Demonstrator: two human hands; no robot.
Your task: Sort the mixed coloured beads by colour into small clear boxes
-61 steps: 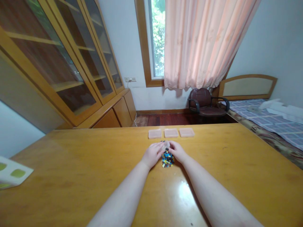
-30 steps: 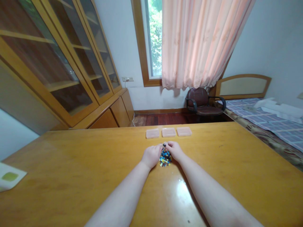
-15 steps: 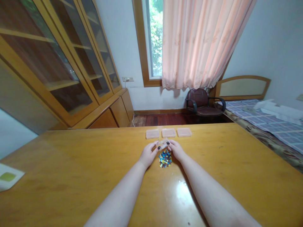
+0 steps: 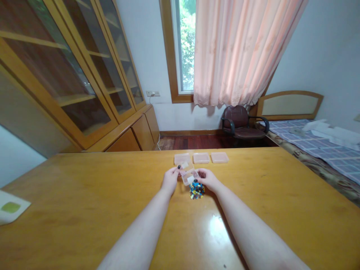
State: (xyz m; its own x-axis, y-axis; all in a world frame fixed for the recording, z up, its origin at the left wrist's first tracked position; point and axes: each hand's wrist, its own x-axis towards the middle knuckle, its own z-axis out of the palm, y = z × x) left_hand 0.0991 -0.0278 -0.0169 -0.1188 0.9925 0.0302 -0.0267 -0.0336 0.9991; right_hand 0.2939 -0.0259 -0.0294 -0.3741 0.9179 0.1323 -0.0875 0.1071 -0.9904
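Note:
Between my two hands is a small clear plastic box (image 4: 186, 180), its hinged lid raised, with pale patches showing inside. My left hand (image 4: 170, 180) pinches the lid side at the left. On the right, my right hand (image 4: 208, 179) grips the box's other edge, thumb near its front corner. Just below and in front of the box lies a heap of small blue, yellow, white and brown pieces (image 4: 197, 191) on the wooden table (image 4: 112, 202); their exact kind is too small to tell.
Three clear flat boxes stand in a row near the table's far edge: a left one (image 4: 180, 157), a middle one (image 4: 201, 158) and a right one (image 4: 219, 157). A white sheet with a green patch (image 4: 12, 207) lies at the left. A chair (image 4: 237, 120) stands beyond the table.
The box that was closed between my hands now has its lid open. My left hand has shifted slightly left with the lid, and the box has tilted toward the heap.

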